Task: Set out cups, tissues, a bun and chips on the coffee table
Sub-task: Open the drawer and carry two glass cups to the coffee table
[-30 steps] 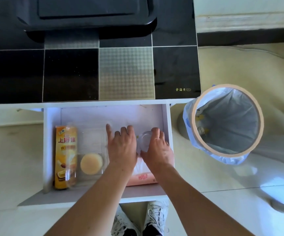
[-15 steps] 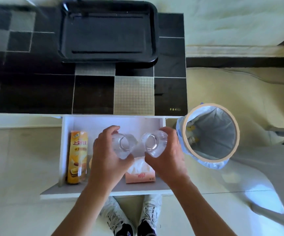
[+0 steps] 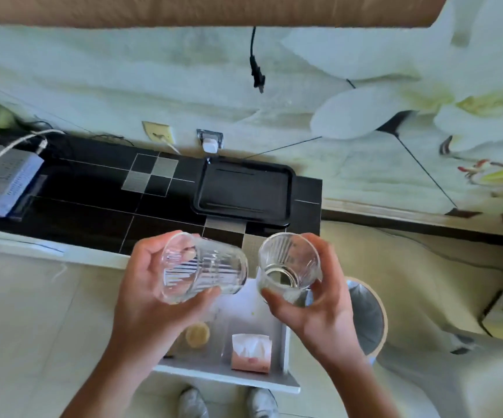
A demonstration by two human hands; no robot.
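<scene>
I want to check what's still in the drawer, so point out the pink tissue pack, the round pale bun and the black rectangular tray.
pink tissue pack (image 3: 251,352), head view, on its pink front face.
round pale bun (image 3: 197,335), head view, on its top.
black rectangular tray (image 3: 242,191), head view, on its flat bottom.

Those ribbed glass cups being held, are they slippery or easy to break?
Probably breakable: the cup in the left hand and the one in the right hand look like thin clear glass. The ribs likely help grip. Each seems light, since one hand holds it, tilted, by fingertips.
</scene>
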